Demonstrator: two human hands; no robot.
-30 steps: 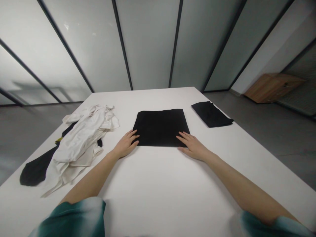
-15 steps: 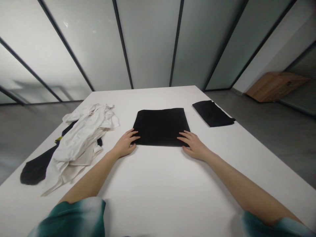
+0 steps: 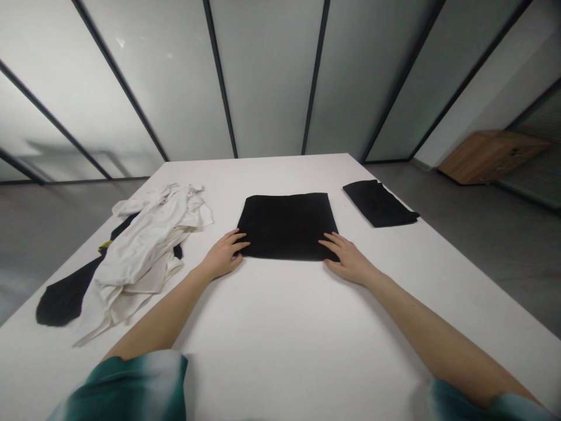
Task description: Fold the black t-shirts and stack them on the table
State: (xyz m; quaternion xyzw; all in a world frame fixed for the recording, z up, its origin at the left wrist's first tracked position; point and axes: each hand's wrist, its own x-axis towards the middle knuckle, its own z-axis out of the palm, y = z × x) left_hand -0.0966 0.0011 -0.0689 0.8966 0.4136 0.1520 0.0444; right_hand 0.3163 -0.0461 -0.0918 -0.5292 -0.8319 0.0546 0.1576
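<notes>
A black folded cloth (image 3: 287, 225), roughly rectangular, lies flat in the middle of the white table (image 3: 272, 339). My left hand (image 3: 224, 254) rests at its near left corner, fingertips lying on the fabric and thumb by the near edge. At the near right corner lies my right hand (image 3: 346, 257), its fingers spread over the cloth's edge. Both hands are open and grip nothing. The cloth's two near corners are partly hidden under the fingers.
To the right lies a second black folded cloth (image 3: 379, 203) near the table's edge. On the left, a crumpled white garment (image 3: 140, 251) covers part of a dark garment (image 3: 65, 295) with a yellow patch. Frosted glass panels (image 3: 267, 76) stand behind; a wooden cabinet (image 3: 477, 156) is far right.
The right fingers have shifted very slightly on the cloth. The view has moved a little; the left hand and the cloths otherwise look the same.
</notes>
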